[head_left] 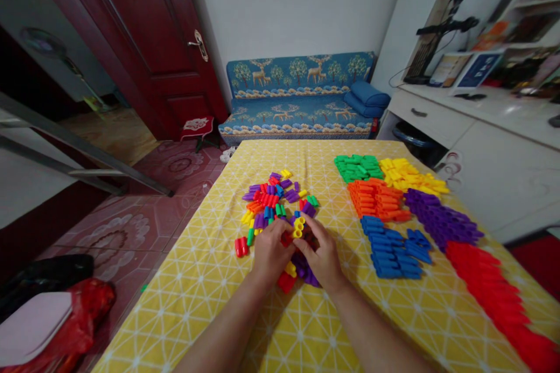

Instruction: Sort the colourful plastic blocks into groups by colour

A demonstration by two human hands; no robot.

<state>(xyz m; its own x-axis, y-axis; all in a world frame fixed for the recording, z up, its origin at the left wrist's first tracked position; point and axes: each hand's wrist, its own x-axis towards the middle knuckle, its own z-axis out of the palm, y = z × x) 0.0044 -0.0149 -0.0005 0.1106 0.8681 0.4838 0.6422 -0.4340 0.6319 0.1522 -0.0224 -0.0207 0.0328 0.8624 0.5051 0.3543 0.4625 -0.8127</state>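
Close to the table's middle, my right hand pinches a yellow plastic tube block between thumb and fingers, its round open ends facing up. My left hand is closed right beside it, fingertips almost meeting the right thumb; what those fingers grip is hidden. Beneath and between the hands lie purple blocks and a red block, partly covered. Just beyond is a loose mixed pile of tube blocks in several colours. A red double block rests apart, left of my left hand.
Sorted by colour on the right are green blocks, yellow blocks, orange blocks, blue blocks, purple blocks and red blocks. A yellow patterned cloth covers the table. Behind it stands a blue sofa.
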